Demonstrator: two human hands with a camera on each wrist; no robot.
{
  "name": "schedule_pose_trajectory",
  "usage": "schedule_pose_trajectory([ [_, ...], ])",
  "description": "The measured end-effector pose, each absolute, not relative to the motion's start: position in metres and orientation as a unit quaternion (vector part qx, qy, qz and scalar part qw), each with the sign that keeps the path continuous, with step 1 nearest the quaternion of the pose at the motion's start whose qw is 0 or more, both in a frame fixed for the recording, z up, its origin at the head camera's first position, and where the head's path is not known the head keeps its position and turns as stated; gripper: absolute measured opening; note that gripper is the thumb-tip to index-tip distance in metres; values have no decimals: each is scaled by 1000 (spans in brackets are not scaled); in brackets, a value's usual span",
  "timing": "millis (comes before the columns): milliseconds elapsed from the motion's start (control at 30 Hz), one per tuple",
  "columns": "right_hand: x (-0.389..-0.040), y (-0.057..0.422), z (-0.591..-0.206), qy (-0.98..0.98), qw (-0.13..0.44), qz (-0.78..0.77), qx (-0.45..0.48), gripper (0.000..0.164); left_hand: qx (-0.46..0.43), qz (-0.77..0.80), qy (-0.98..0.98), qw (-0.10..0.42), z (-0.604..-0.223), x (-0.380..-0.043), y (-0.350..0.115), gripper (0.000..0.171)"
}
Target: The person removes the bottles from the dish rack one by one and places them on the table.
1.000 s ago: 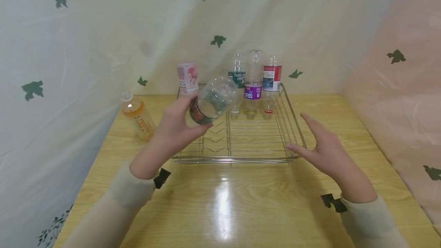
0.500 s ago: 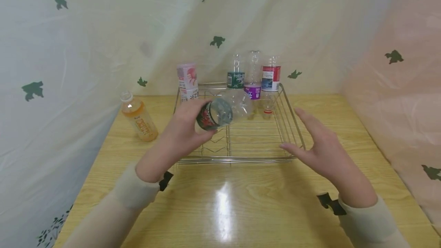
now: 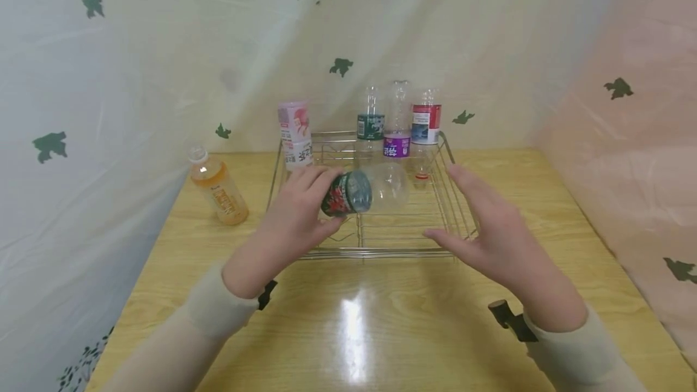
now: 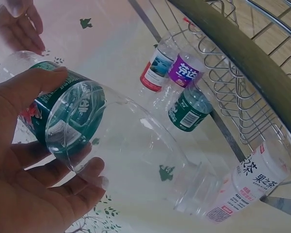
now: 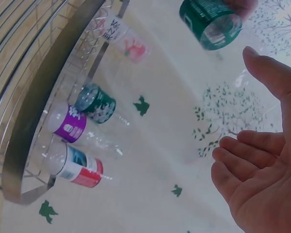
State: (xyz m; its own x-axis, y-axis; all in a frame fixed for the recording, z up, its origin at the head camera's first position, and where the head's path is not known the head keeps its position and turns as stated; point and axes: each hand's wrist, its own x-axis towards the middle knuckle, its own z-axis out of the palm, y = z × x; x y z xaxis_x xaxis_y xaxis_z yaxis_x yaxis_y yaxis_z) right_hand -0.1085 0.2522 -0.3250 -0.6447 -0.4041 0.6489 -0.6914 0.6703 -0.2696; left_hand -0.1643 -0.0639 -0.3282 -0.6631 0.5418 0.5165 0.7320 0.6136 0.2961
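Note:
My left hand (image 3: 288, 222) grips a clear plastic bottle (image 3: 348, 193) round its green label with red print. The bottle lies sideways in the air over the wire rack (image 3: 403, 253), one clear end pointing right. In the left wrist view, thumb and fingers (image 4: 94, 170) wrap the label, and the narrower neck end (image 4: 199, 189) slants to the lower right. My right hand (image 3: 501, 241) is at the rack's right side, holding nothing, thumb and fingers spread towards the bottle. Its palm (image 5: 262, 194) faces up in the right wrist view.
At the rack's back right, upside-down bottles with a green label (image 3: 371, 127), a purple label (image 3: 396, 146) and a red-white label (image 3: 426, 123) stand. A pink bottle (image 3: 296, 132) stands at back left. An orange drink bottle (image 3: 220, 192) is on the wooden table (image 3: 305, 325), left of the rack.
My left hand has moved right and slightly down with the bottle, which has turned from a slant to nearly level. My right hand has drifted left towards it.

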Motion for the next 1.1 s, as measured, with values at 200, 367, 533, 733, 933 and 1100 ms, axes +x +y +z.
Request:
schedule_pose_trajectory([
  [200, -106, 238, -321, -858, 278, 258, 346, 86, -370, -209, -881, 208, -331, -162, -61, 79],
  [367, -106, 230, -319, -856, 273, 255, 358, 83, -370, -181, -886, 215, -334, -160, -57, 77],
  [533, -106, 225, -319, -862, 262, 249, 356, 85, -368, -153, -890, 221, -334, -157, -54, 77],
  [733, -107, 222, -322, -869, 257, 234, 352, 87, -368, -131, -893, 222, -333, -154, -51, 75],
  [933, -109, 215, -325, -867, 255, 220, 368, 90, -367, -106, -900, 211, -332, -151, -47, 75],
  [1100, -113, 210, -330, -869, 249, 206, 375, 95, -363, -97, -903, 209, -334, -149, -43, 75],
])
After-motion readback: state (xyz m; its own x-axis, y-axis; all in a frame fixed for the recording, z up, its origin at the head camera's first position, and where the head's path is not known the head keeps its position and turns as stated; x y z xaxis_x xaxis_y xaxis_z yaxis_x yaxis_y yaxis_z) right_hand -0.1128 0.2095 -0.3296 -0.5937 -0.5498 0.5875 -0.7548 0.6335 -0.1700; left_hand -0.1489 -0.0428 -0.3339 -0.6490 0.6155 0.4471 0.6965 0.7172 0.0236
